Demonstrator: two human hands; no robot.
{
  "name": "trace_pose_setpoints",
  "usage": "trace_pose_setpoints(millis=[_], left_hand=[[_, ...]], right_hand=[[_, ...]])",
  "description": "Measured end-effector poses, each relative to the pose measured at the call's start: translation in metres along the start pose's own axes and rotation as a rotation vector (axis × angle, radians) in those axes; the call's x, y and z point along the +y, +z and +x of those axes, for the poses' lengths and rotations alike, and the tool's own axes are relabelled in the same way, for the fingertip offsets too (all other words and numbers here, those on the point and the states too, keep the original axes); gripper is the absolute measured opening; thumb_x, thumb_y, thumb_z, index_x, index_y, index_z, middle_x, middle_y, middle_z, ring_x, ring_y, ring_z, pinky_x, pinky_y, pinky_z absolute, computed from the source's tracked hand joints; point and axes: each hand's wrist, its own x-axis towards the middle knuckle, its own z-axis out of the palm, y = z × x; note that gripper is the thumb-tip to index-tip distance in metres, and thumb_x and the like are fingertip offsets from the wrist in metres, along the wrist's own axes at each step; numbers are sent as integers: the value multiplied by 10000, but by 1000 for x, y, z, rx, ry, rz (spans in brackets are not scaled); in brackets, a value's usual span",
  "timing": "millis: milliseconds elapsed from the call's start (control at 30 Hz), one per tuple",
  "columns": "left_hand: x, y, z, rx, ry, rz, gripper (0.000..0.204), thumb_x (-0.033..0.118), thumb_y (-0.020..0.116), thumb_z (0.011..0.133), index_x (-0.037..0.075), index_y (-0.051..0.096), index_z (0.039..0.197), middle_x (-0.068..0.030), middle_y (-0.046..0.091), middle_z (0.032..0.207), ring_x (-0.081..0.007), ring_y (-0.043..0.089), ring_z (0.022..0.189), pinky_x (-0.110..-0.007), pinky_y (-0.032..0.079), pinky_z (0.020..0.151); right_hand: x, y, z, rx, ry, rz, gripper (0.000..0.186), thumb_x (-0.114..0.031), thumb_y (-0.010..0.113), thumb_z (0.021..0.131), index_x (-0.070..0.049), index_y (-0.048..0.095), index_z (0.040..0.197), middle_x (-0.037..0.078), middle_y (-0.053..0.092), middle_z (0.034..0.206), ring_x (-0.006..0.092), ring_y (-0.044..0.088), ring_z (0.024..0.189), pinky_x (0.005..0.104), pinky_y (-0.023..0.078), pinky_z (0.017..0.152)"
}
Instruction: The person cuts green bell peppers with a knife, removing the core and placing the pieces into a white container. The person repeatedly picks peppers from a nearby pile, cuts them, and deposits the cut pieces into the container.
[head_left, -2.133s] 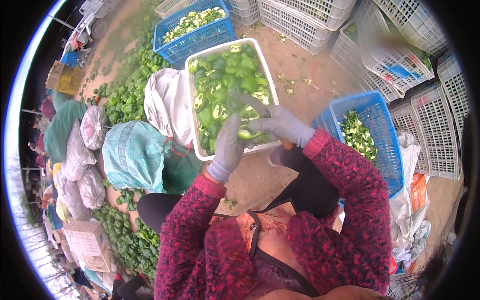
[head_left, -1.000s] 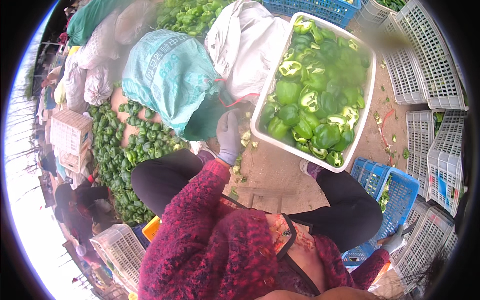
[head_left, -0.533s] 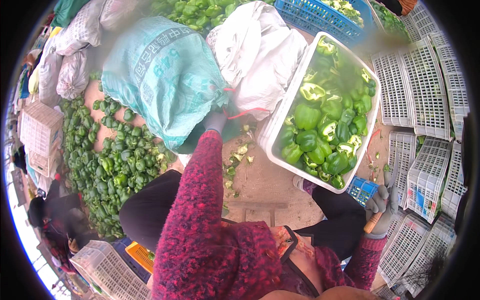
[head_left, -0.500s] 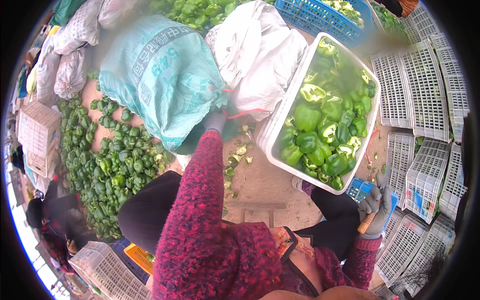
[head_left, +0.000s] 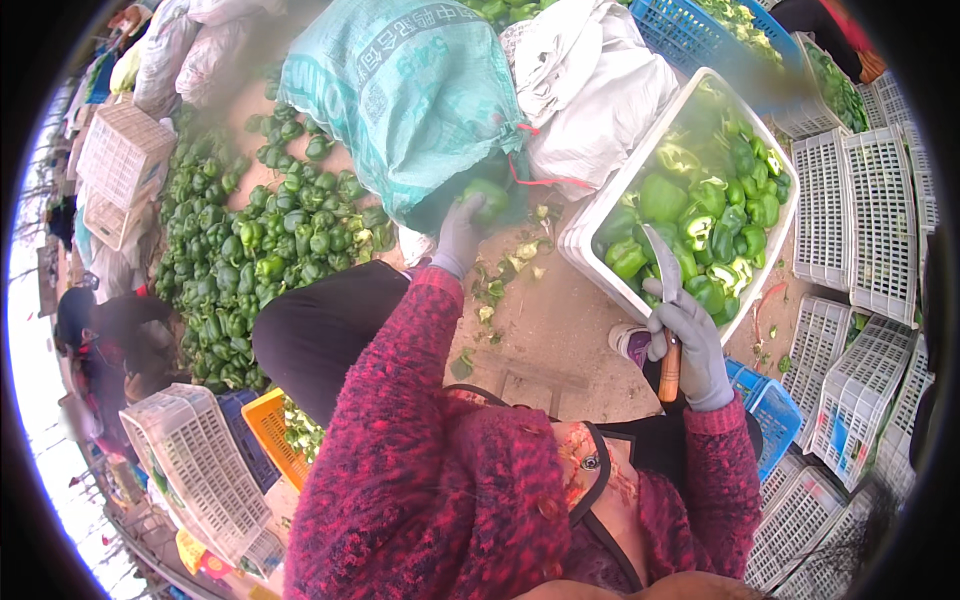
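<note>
A green bell pepper (head_left: 486, 199) is in my gloved left hand (head_left: 461, 235), just at the mouth of a teal woven sack (head_left: 410, 110). My right hand (head_left: 692, 345), in a grey glove, grips a knife with a wooden handle (head_left: 671, 366); its curved blade points up and away, over the near edge of a white tub (head_left: 572, 236). Whole and cut green peppers (head_left: 662, 198) fill that tub. A red tie (head_left: 545, 180) hangs from the sack's opening.
Many loose green peppers (head_left: 240, 270) cover the ground at left. A white sack (head_left: 600, 100) lies beside the teal one. White slatted crates (head_left: 828, 215) stand at right, a blue crate (head_left: 775, 420) near my right arm, an orange crate (head_left: 270, 435) at lower left. Pepper scraps (head_left: 490, 285) litter the floor.
My left hand has come out of the sack's mouth with a pepper. My right hand has risen with the knife toward the tub's near edge. The view has shifted left.
</note>
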Motion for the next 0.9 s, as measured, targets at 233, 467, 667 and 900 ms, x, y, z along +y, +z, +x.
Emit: trace_pose_setpoints(millis=[233,467,667,900], left_hand=[[51,94,-121,-336,-350,-684,446,566,436,1056,196,621,1220,7,657,1163,-169,579,866,-258,438,643],[62,142,-170,-411,-406,-500,493,577,427,1064,174,610,1281,-7,666,1116,-159,544,801,-254,426,599],[34,168,-163,-545,-294,-355,495,572,449,1066,166,599,1307,-18,666,1118,-157,553,811,-268,446,651],[26,201,-154,-503,-229,-324,541,579,461,1063,129,572,1343,-47,660,1125,-155,597,864,-272,463,706]], right_hand=[[7,53,-18,-59,-340,-269,417,-290,663,1012,-46,606,1345,40,686,948,130,635,711,268,513,684],[80,51,-10,176,-791,-777,425,-282,695,959,-41,616,1300,159,724,1003,317,727,840,422,565,750],[94,19,-4,226,-626,-804,375,-347,652,988,-54,626,1220,178,729,973,371,722,870,460,561,766],[83,0,-2,207,-405,-684,336,-374,610,1006,-63,613,1135,215,724,1001,413,705,946,492,549,807]])
